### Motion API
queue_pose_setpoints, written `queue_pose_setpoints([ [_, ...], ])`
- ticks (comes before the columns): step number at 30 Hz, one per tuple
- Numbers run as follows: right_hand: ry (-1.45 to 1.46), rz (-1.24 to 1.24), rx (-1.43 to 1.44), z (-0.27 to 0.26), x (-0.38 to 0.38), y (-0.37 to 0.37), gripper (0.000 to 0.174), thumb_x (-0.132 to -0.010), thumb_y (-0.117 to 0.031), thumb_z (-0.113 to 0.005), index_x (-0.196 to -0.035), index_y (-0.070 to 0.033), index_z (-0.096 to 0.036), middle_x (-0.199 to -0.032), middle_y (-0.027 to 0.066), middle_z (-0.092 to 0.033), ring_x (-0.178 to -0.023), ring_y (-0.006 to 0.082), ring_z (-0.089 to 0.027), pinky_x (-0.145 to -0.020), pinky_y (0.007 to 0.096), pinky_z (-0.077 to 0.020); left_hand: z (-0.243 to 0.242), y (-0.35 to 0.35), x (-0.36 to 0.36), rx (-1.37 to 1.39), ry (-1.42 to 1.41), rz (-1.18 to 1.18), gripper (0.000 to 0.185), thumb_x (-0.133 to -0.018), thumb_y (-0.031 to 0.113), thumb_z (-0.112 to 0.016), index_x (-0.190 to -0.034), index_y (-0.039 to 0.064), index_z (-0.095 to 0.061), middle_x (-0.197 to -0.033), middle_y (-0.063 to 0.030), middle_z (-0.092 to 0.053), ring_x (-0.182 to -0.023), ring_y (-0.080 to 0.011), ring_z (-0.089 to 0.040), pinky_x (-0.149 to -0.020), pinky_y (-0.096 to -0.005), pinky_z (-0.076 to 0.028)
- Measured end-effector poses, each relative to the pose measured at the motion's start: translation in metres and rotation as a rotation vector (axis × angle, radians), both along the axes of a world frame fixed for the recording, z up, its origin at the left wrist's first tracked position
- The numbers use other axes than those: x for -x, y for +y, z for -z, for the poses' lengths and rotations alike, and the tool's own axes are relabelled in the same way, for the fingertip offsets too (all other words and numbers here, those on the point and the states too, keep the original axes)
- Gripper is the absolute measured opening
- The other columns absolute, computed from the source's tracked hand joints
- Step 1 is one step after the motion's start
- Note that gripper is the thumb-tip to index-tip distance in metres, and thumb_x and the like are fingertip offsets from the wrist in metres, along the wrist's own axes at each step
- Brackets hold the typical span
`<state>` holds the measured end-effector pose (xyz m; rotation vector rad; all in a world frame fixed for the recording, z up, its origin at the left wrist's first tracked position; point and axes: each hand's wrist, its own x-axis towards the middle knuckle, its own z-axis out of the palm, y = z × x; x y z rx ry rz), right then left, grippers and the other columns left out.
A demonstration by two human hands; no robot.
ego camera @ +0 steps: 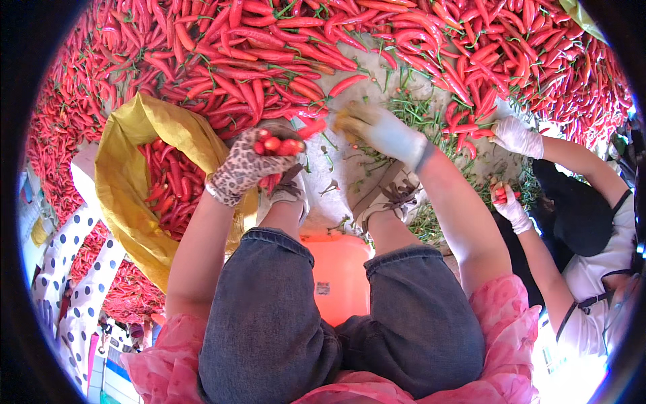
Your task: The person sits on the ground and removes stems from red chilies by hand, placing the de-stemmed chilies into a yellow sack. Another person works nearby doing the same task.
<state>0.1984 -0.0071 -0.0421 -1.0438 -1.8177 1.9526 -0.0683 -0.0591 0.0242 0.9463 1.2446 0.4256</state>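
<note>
My left hand (234, 169), in a leopard-print glove, is closed around a bunch of red chilli peppers (275, 146), their blunt ends facing right. Just to its right is my right hand (386, 132), in a white glove with yellowish fingers. Its fingertips are motion-blurred, and whether they pinch anything cannot be made out. A blurred red chilli (312, 129) sticks out between the two hands. Beyond them spreads a large heap of red chillies (252, 55) with green stems. To the left of my left hand, a yellow woven sack (118, 151) stands open with stemless-looking red chillies (174, 177) inside.
Loose green stems (414, 108) litter the pale floor (323, 171) around my shoes. A bright orange plastic seat (338, 272) shows between my legs. At right, a co-worker's white-gloved hands (520, 137) handle chillies. Dotted fabric (75, 252) hangs at left behind the sack.
</note>
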Motion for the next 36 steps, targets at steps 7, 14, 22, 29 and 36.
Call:
queue_pose_setpoints([
  [7, -0.595, -0.153, -0.615, 0.036, 0.064, 0.021, 0.02, -0.085, -0.02, -0.057, -0.098, -0.005, -0.062, -0.091, 0.0188, -0.065, -0.087, 0.0354, -0.063, -0.077, 0.0435, -0.0501, -0.002, 0.015, -0.011, -0.263, 0.094, -0.053, 0.041, -0.069, 0.005, -0.075, -0.108, 0.008, -0.065, -0.119, -0.0074, -0.061, -0.119, -0.0224, -0.051, -0.102, -0.0417, -0.04],
  [14, -0.282, -0.03, 0.105, -0.06, 0.015, 0.011, 0.026, -0.09, -0.02, -0.057, -0.107, -0.001, -0.062, -0.095, 0.0162, -0.066, -0.086, 0.0303, -0.064, -0.075, 0.0382, -0.0508, -0.015, 0.054, -0.023, -0.264, -0.054, 0.408, 0.041, -0.066, 0.009, -0.077, -0.105, 0.007, -0.066, -0.106, -0.008, -0.066, -0.106, -0.023, -0.059, -0.098, -0.0389, -0.042],
  [22, 0.039, 0.261, 0.687, -0.065, -0.016, -0.007, 0.024, -0.09, -0.02, -0.062, -0.102, 0.001, -0.061, -0.074, -0.0008, -0.055, -0.069, 0.0127, -0.054, -0.066, 0.0279, -0.0462, -0.012, 0.024, -0.028, 0.113, -0.466, -0.309, 0.04, -0.067, 0.001, -0.076, -0.104, 0.005, -0.063, -0.099, -0.0067, -0.065, -0.101, -0.0189, -0.06, -0.093, -0.0339, -0.046],
  [29, -0.258, -0.052, 0.088, -0.059, -0.004, -0.01, 0.031, -0.089, -0.025, -0.062, -0.103, 0.002, -0.062, -0.082, 0.0197, -0.063, -0.075, 0.03, -0.061, -0.07, 0.0384, -0.0479, -0.003, 0.017, -0.052, 0.196, -0.365, -0.318, 0.048, -0.07, 0.009, -0.075, -0.113, 0.004, -0.057, -0.106, -0.0073, -0.06, -0.099, -0.0192, -0.058, -0.091, -0.0337, -0.047],
  [36, 0.006, -0.039, 0.132, -0.073, -0.007, -0.006, 0.022, -0.088, -0.019, -0.059, -0.1, -0.001, -0.063, -0.08, 0.0128, -0.063, -0.075, 0.0274, -0.059, -0.07, 0.0363, -0.0487, 0.002, 0.012, -0.02, 0.313, -0.687, -0.637, 0.042, -0.081, 0.006, -0.062, -0.122, 0.001, -0.052, -0.116, -0.0157, -0.061, -0.104, -0.0272, -0.061, -0.095, -0.0376, -0.048],
])
